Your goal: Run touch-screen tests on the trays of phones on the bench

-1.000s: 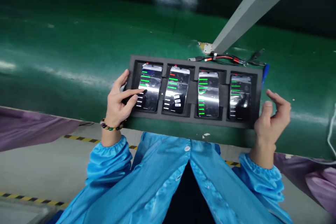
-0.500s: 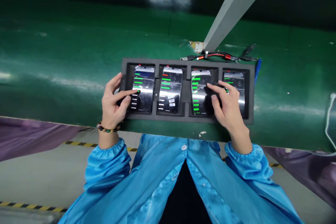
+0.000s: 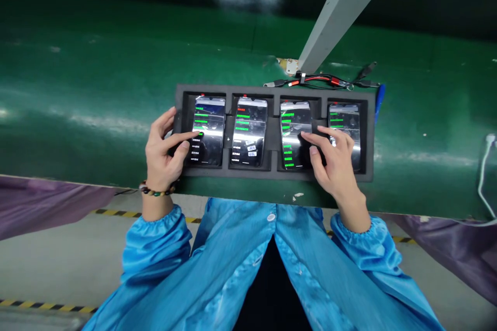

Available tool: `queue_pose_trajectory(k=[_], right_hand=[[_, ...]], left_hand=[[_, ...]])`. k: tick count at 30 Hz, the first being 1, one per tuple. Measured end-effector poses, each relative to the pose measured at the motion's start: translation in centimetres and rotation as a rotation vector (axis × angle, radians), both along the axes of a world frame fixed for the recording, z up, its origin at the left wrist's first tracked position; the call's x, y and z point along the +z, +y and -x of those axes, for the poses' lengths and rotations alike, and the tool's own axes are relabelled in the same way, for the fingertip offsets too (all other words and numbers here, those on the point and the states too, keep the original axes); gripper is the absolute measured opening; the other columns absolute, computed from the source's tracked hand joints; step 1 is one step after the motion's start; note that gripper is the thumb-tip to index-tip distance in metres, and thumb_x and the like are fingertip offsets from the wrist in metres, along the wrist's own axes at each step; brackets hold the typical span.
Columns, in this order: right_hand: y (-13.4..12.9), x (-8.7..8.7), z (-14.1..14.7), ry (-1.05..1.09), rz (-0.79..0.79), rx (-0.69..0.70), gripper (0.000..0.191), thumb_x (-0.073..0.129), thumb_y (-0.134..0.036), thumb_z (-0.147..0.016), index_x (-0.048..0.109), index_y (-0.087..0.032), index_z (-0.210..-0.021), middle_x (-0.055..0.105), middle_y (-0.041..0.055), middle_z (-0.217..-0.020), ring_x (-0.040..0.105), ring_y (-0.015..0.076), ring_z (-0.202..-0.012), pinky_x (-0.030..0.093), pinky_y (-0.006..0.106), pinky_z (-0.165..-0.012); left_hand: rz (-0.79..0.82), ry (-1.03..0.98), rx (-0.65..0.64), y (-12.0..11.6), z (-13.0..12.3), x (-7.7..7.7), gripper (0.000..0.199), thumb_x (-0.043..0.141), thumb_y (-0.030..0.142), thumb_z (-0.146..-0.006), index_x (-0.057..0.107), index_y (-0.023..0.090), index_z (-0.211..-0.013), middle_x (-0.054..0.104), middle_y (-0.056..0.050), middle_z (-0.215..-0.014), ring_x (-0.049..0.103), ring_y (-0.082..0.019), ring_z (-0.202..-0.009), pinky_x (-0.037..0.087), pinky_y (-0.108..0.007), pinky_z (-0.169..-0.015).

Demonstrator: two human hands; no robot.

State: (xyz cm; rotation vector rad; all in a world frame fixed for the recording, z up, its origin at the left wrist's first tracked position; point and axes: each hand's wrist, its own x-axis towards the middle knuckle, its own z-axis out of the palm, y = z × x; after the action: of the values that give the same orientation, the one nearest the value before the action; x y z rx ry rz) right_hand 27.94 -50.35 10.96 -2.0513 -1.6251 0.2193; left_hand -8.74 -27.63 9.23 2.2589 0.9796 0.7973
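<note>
Several lit smartphones lie face up in the pockets of a dark foam tray (image 3: pixel 248 174). My left hand (image 3: pixel 165 150) is at the tray's left end, fingers apart, its index fingertip at the left edge of the leftmost phone (image 3: pixel 213 137). Green and white text lines show on that screen. The second phone (image 3: pixel 248 137) has one red line and two small white labels. Over the third phone (image 3: pixel 295 137) reaches the index finger of my right hand (image 3: pixel 336 163), its fingers spread. That hand partly covers the rightmost phone (image 3: pixel 351 119). Neither hand grips anything.
Behind the tray, black and red cables (image 3: pixel 326 81) lie at the foot of a grey metal post (image 3: pixel 334 15). A blue object (image 3: pixel 380 101) sits by the tray's right end. A white cable (image 3: pixel 483 181) hangs over the right part of the green table (image 3: pixel 77 129).
My right index finger has shifted slightly left and down over the third phone. My left hand keeps its place at the leftmost phone. The whole view has shifted a little.
</note>
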Motion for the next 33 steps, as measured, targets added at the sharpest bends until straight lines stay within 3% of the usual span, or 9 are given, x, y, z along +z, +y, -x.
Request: queue_pose_trajectory(k=[6,10,17,21,26,29,33], right_hand=[[-0.9,-0.2,0.5,-0.001,-0.019,0.029,0.038,0.049,-0.024,-0.110,0.069,-0.031,-0.142,0.079,0.0046,-0.134,0.062,0.0294,-0.144,0.035,0.056,-0.124],[-0.5,0.0,0.6,0.001,-0.046,0.008,0.042,0.049,-0.025,-0.109,0.064,-0.032,-0.148,0.076,0.0053,-0.142,0.059,0.0299,-0.147,0.038,0.055,-0.123],[1.2,0.4,1.9,-0.024,-0.015,0.020,0.040,0.047,-0.029,-0.113,0.063,-0.028,-0.150,0.072,0.0106,-0.147,0.055,0.0328,-0.151,0.036,0.058,-0.124],[3.2,0.4,4.5,0.017,-0.023,0.137,0.041,0.047,-0.027,-0.112,0.062,-0.028,-0.150,0.075,0.0084,-0.144,0.054,0.0307,-0.152,0.035,0.056,-0.125],[5.1,0.8,6.6,0.036,0.030,0.288,0.043,0.045,-0.024,-0.112,0.062,-0.028,-0.151,0.080,0.0056,-0.137,0.049,0.0286,-0.158,0.028,0.055,-0.131],[4.1,1.2,4.8,0.033,-0.006,0.172,0.042,0.043,-0.029,-0.113,0.065,-0.030,-0.148,0.075,0.0078,-0.145,0.053,0.0289,-0.155,0.031,0.056,-0.129],[0.3,0.8,0.1,0.032,-0.090,-0.087,0.041,0.046,-0.036,-0.113,0.072,-0.031,-0.144,0.071,0.0114,-0.147,0.059,0.0345,-0.150,0.037,0.064,-0.126]], left_hand=[[-0.002,-0.027,-0.002,0.1,-0.1,-0.1,0.028,0.063,0.044,-0.111,0.084,0.027,-0.118,0.049,-0.004,-0.173,0.054,-0.034,-0.158,0.047,-0.063,-0.134],[-0.005,-0.017,0.008,0.2,0.0,-0.3,0.032,0.062,0.047,-0.110,0.084,0.025,-0.118,0.049,-0.004,-0.172,0.054,-0.033,-0.157,0.046,-0.063,-0.135],[0.020,0.016,0.034,0.2,0.2,-0.4,0.032,0.060,0.051,-0.108,0.084,0.033,-0.118,0.049,0.001,-0.173,0.055,-0.032,-0.156,0.047,-0.061,-0.134],[-0.008,-0.037,0.007,0.2,0.4,-0.6,0.028,0.061,0.044,-0.108,0.084,0.036,-0.122,0.049,0.001,-0.172,0.057,-0.032,-0.154,0.048,-0.060,-0.132],[-0.008,0.036,-0.011,0.4,0.6,-0.8,0.036,0.059,0.054,-0.107,0.083,0.031,-0.121,0.046,-0.003,-0.174,0.051,-0.035,-0.158,0.046,-0.061,-0.132],[0.007,0.096,0.018,0.4,0.4,-0.6,0.043,0.058,0.061,-0.105,0.084,0.030,-0.120,0.046,-0.006,-0.174,0.049,-0.037,-0.160,0.044,-0.064,-0.132],[0.016,0.062,0.054,0.1,0.2,-0.3,0.049,0.052,0.064,-0.106,0.083,0.030,-0.122,0.048,-0.009,-0.171,0.054,-0.035,-0.155,0.046,-0.061,-0.130]])
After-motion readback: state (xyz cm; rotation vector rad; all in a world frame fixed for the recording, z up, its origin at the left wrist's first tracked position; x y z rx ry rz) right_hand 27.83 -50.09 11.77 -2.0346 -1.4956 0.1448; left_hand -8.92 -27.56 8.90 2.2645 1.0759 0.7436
